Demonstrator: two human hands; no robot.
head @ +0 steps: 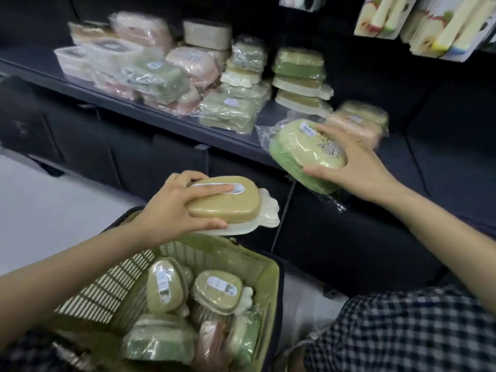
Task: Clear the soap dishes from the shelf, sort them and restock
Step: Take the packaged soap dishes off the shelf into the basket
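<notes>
- Soap dishes: one tan dish gripped in the left hand above the basket; one green dish clasped by the right hand at the shelf edge.
- Basket holds about five wrapped dishes.
- Shelf carries many more, too jumbled to count.

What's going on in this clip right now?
A person is handling soap dishes at a dark shelf. The left hand grips a tan soap dish over a green basket already holding several. The right hand grips a wrapped green soap dish at the shelf edge. Many wrapped dishes remain on the shelf.
</notes>
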